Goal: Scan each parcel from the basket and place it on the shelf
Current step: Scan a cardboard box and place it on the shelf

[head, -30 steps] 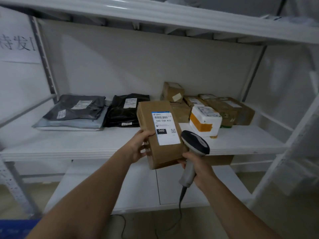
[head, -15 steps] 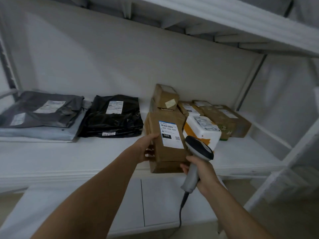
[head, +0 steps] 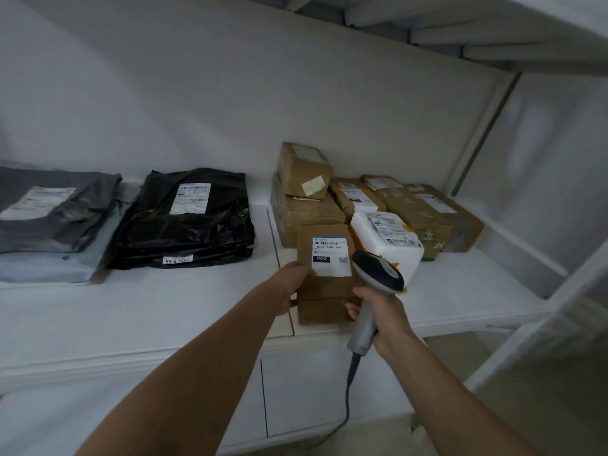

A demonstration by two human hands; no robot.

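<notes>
White steel shelving [head: 164,311] filled the frame as the brown parcel [head: 324,287], half a second earlier hanging out past the shelf's front edge, had moved in over the board, just left of and touching the white parcel [head: 388,235]. Whether it rested on the board could not be told. Its long axis ran from the person toward the back wall, label [head: 330,256] up, barcode end farthest away. The left hand [head: 289,284] gripped its left edge, thumb on top beside the label, the other fingers hidden beneath. The right hand [head: 383,315] was wrapped round the handle of the scanner [head: 378,274], its head over the parcel's right edge in front of the white parcel, fingertips against the parcel's near right side
</notes>
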